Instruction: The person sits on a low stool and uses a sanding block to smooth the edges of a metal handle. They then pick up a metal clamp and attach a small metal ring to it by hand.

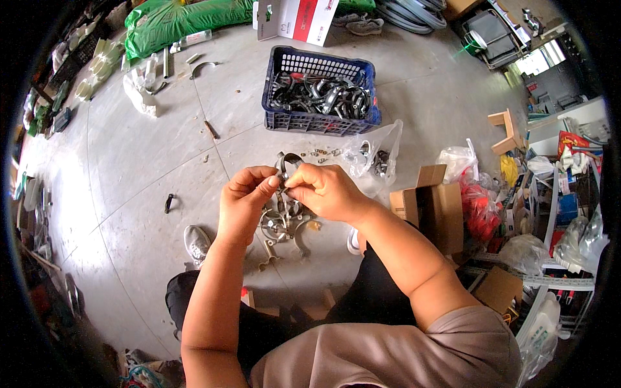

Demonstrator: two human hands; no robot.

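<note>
Between my two hands, above the floor, is a curved metal pipe clamp (292, 159) with a dark inner face. My left hand (247, 197) is closed, thumb and forefinger pinching the clamp's near end. From the other side my right hand (328, 192) pinches the same spot with its fingertips, which hide whatever small part sits there. Below them a loose pile of metal clamps (284, 220) lies on the floor between my feet. Several small nuts (318, 154) are scattered just beyond my right hand.
A blue plastic crate (323, 126) full of clamps stands ahead. To its near right lies a clear plastic bag (375, 158) with metal parts. An open cardboard box (433, 204) is by my right knee, with cluttered shelving (550, 281) farther right. Green sacks (187, 26) lie far left.
</note>
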